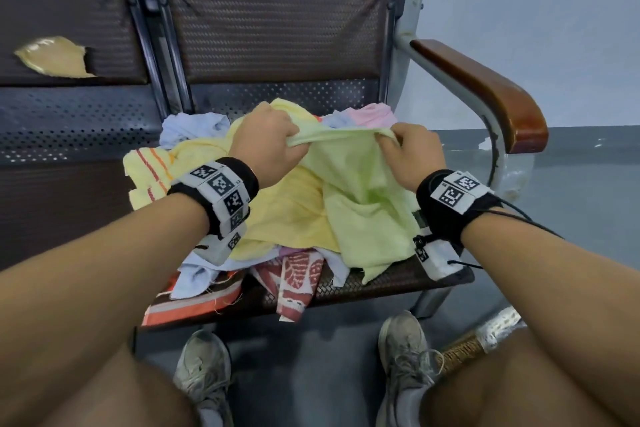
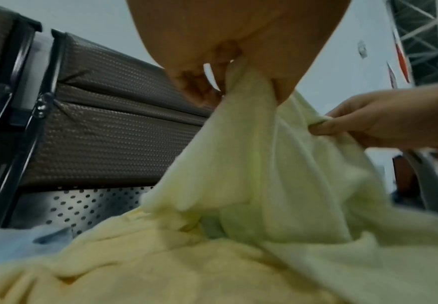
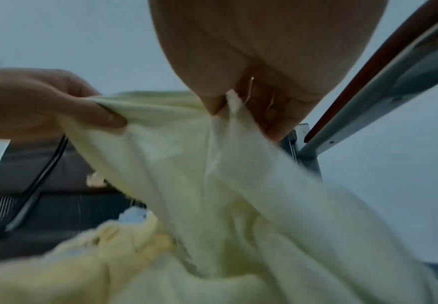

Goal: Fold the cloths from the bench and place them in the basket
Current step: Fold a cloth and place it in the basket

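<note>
A pale green cloth [image 1: 360, 191] hangs between both hands above a heap of cloths on the bench seat. My left hand [image 1: 273, 142] pinches its top edge at the left; my right hand [image 1: 412, 152] pinches the same edge at the right. In the left wrist view the green cloth [image 2: 264, 164] drops from my left hand [image 2: 238, 82], with the right hand [image 2: 384, 123] gripping it beside. The right wrist view shows the green cloth [image 3: 238, 174] caught by my right hand [image 3: 251, 92] and the left hand [image 3: 43, 102]. A yellow cloth [image 1: 284, 211] lies under it.
Light blue [image 1: 187, 128], pink [image 1: 370, 113], striped yellow [image 1: 149, 166] and red patterned [image 1: 298, 281] cloths lie in the heap. The bench seat [image 1: 398, 282] has a wooden armrest [image 1: 485, 90] at the right. A woven basket rim [image 1: 485, 336] shows on the floor by my right knee.
</note>
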Available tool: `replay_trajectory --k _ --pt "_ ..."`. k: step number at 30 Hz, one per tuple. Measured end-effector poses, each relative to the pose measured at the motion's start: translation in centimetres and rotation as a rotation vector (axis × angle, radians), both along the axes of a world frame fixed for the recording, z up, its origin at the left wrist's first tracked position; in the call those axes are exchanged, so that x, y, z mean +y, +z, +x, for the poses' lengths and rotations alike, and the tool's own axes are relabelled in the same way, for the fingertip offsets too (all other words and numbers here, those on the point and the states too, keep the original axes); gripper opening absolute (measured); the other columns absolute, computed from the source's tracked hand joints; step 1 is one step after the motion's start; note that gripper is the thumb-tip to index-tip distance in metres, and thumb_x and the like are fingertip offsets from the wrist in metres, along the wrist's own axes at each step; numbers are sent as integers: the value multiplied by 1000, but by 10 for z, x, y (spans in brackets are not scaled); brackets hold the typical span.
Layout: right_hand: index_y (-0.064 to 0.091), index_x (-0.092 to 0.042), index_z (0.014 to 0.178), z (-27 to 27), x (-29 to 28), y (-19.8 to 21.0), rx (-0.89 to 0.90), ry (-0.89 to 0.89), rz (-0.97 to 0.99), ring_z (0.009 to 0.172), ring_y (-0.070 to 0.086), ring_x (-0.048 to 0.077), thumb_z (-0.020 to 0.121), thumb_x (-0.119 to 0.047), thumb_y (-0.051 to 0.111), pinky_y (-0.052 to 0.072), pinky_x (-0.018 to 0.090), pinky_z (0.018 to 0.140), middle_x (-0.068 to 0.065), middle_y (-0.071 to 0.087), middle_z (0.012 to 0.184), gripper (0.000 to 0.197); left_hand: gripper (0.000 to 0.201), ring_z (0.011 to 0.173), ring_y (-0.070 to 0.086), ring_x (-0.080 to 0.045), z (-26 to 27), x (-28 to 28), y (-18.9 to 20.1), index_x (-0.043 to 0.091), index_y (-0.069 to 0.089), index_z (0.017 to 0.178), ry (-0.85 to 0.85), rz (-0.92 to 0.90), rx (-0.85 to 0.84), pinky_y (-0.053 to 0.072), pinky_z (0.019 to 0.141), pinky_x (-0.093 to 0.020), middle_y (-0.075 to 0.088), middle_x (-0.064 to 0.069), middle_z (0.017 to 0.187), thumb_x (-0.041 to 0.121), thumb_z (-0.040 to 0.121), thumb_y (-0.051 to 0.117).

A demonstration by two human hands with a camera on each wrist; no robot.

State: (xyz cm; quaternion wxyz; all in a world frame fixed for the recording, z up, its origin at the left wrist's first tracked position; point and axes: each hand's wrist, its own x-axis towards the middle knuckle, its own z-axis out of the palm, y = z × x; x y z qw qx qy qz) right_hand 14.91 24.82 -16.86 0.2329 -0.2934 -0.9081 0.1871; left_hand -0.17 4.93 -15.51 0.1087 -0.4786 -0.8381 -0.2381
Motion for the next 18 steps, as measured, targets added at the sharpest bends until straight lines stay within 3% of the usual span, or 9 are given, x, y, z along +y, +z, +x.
replay_trajectory --k 3,5,7,10,12,14,15,16,18 --pt "50 -25 82 -11 -8 6 209 -51 -117 75 51 21 97 -31 53 30 25 63 -12 57 82 17 32 54 38 -14 7 -4 9 0 46 60 -96 165 -356 34 53 -33 42 -2 55 22 82 57" --pt "47 -29 97 -11 -16 8 297 8 -171 67 50 14 96 -25 52 30 25 55 -14 53 78 6 40 53 38 -17 4 -6 11 4 41 60 36 132 -364 32 53 -35 39 -2 55 27 89 55" --pt "44 -27 105 -8 -26 11 266 178 -138 65 50 12 97 -17 46 34 23 55 -5 53 77 13 50 53 37 -21 -3 -7 10 11 33 56 230 83 -354 27 53 -36 35 -2 53 33 98 49" --pt "60 -18 96 -6 -42 17 67 477 7 75 54 18 88 3 43 41 31 69 2 58 82 28 50 59 46 -26 -9 -5 8 10 38 55 333 174 -635 38 55 -34 42 -6 55 27 101 46" --pt "73 -18 79 -5 -52 18 -129 566 5 71 52 4 80 7 46 38 27 72 -8 58 74 37 38 64 59 -27 -5 -2 9 6 53 63 249 386 -998 54 62 -33 56 -7 56 18 99 50" --pt "79 -22 85 -7 -62 15 -253 530 -53 65 53 -2 85 -3 51 37 13 67 -12 63 73 34 23 59 64 -19 7 1 15 5 62 74 132 558 -1275 56 57 -27 61 -5 60 11 95 56" --pt "79 -23 89 -9 -66 13 -254 481 -81 66 55 -1 88 -12 55 38 12 67 -9 67 76 26 18 60 65 -17 13 3 18 5 64 77 64 581 -1333 56 58 -24 63 -5 64 10 94 59" --pt "77 -21 87 -12 -70 11 -232 423 -115 68 56 2 89 -23 59 41 17 68 -6 69 77 18 15 62 67 -17 19 5 20 4 66 80 1 571 -1349 56 60 -23 65 -6 69 9 93 61" --pt "70 -17 78 -20 -77 11 -181 326 -176 69 59 13 86 -47 65 45 30 63 -2 68 72 32 14 71 71 -19 27 8 24 -4 69 90 -86 530 -1321 57 65 -23 71 -14 84 8 93 63"
